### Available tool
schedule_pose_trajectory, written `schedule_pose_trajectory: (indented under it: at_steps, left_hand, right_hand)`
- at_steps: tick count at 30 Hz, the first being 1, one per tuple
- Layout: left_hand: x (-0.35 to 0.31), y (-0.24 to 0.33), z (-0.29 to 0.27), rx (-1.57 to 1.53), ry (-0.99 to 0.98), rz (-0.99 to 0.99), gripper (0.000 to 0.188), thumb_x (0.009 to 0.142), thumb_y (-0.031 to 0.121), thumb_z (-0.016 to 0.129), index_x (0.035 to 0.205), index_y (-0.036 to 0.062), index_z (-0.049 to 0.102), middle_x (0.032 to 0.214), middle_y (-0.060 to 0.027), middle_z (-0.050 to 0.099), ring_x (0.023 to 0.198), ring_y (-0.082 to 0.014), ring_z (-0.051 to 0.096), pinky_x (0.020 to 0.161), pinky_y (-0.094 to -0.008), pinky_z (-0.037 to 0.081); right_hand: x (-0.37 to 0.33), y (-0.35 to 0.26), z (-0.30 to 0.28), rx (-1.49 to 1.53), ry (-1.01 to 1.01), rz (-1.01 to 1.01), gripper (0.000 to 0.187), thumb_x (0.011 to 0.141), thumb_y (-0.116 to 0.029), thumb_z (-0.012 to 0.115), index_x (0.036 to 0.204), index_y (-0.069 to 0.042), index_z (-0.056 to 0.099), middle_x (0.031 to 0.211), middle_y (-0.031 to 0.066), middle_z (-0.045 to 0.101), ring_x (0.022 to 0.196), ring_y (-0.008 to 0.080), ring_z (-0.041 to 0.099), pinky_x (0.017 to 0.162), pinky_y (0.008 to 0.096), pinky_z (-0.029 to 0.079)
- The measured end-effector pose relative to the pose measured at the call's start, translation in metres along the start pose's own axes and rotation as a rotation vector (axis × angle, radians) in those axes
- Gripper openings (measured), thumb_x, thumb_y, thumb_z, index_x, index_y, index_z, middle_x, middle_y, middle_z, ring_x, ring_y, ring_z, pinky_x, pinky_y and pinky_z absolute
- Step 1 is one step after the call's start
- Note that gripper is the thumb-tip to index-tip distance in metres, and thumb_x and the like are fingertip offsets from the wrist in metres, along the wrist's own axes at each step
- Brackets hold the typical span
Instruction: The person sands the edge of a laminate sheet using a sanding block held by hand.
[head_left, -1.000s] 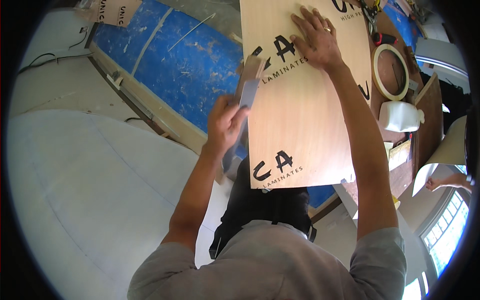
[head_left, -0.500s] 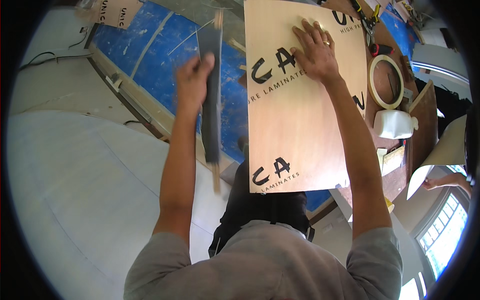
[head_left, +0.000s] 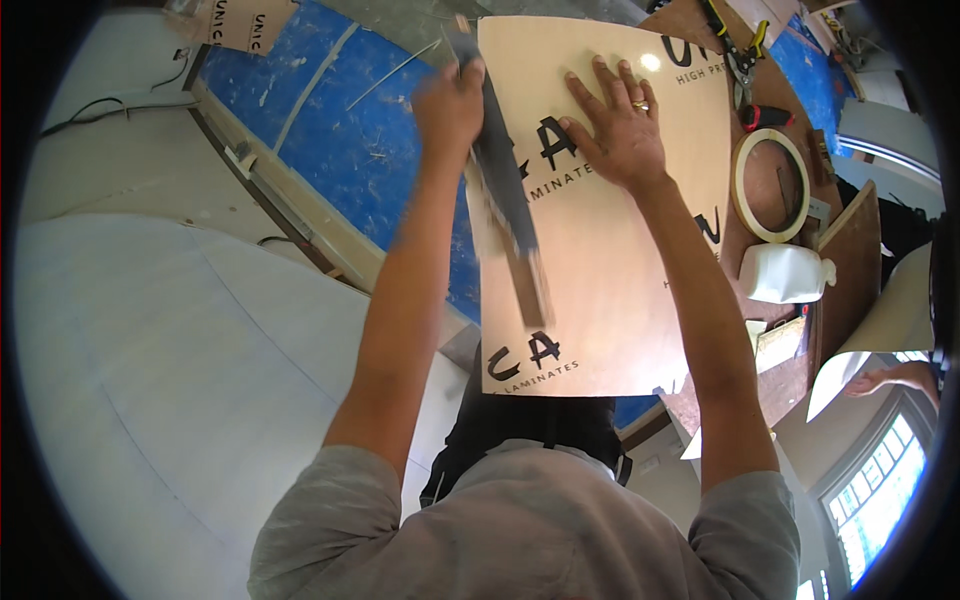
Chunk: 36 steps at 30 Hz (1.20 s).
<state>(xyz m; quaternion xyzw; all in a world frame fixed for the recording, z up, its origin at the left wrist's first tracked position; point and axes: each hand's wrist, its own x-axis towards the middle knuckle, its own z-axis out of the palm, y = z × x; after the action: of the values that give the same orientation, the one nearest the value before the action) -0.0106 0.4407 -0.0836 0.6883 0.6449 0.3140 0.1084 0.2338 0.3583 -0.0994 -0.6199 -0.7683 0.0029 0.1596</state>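
My left hand [head_left: 447, 110] is closed round the upper part of a sanding stick [head_left: 505, 175], a long wooden strip with what looks like dark grey abrasive sheet wrapped round it. The stick slants over the left edge of a tan laminate sheet [head_left: 610, 300] printed with black lettering, its bare wooden lower end above the sheet's face. Slight blur hides whether it touches there. Flat on the sheet's upper part lies my right hand [head_left: 622, 130], fingers spread, a ring on one of them.
Right of the sheet on the brown worktop are pliers [head_left: 742, 75], a roll of tape [head_left: 741, 190], a white plastic bottle [head_left: 785, 274] and a red-black handled tool [head_left: 768, 117]. Blue floor covering [head_left: 340, 150] spreads at left. Another person's hand [head_left: 875, 380] shows at far right beside a curled sheet.
My left hand has swung right with the sanding stick, which now tilts across the sheet's left edge instead of standing beside it. My right hand has stayed on the sheet.
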Motion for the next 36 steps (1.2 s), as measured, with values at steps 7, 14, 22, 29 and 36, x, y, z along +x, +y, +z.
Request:
schedule_pose_trajectory:
  at_steps: [7,14,22,29,36]
  left_hand:
    - [0.041,0.048,-0.050,-0.259,-0.028,-0.186,0.049,0.093,0.045,0.072,0.096,-0.0039,0.075,0.083,-0.0185,0.073,0.075,-0.0274,0.067,0.071,-0.0418,0.051]
    - [-0.096,0.018,-0.064,-0.011,-0.225,-0.359,0.047,0.094,0.044,0.070,0.086,-0.0020,0.070,0.068,-0.0124,0.065,0.062,-0.0241,0.052,0.063,-0.0396,0.046]
    - [0.025,0.000,0.025,0.355,0.248,0.079,0.053,0.092,0.047,0.071,0.104,-0.0037,0.078,0.082,-0.0186,0.075,0.077,-0.0315,0.073,0.076,-0.0411,0.054]
    - [0.007,0.031,-0.088,-0.104,-0.132,-0.389,0.055,0.094,0.053,0.068,0.088,-0.0012,0.077,0.074,-0.0170,0.072,0.070,-0.0369,0.069,0.069,-0.0452,0.052]
    - [-0.088,0.052,-0.048,0.092,-0.133,-0.351,0.049,0.096,0.040,0.068,0.074,-0.0015,0.054,0.063,-0.0214,0.049,0.059,-0.0391,0.047,0.061,-0.0490,0.041]
  right_hand:
    - [-0.004,0.007,0.003,0.018,-0.011,0.069,0.063,0.103,-0.062,0.045,0.158,-0.032,0.046,0.168,0.0128,0.032,0.157,0.0400,0.022,0.128,0.0581,0.013]
    - [-0.007,0.005,0.002,0.050,-0.018,0.056,0.062,0.104,-0.059,0.045,0.159,-0.031,0.045,0.169,0.0129,0.031,0.158,0.0398,0.019,0.128,0.0584,0.012]
    - [-0.004,0.005,-0.003,0.073,-0.055,0.030,0.062,0.104,-0.059,0.045,0.159,-0.030,0.045,0.169,0.0126,0.031,0.159,0.0398,0.018,0.128,0.0594,0.011]
    - [-0.005,0.008,-0.001,0.050,-0.059,0.085,0.064,0.104,-0.059,0.044,0.161,-0.030,0.041,0.170,0.0116,0.028,0.159,0.0399,0.016,0.128,0.0597,0.009]
    - [-0.004,0.008,-0.006,0.124,-0.043,0.053,0.060,0.102,-0.053,0.051,0.157,-0.028,0.049,0.168,0.0147,0.032,0.157,0.0431,0.020,0.126,0.0618,0.014]
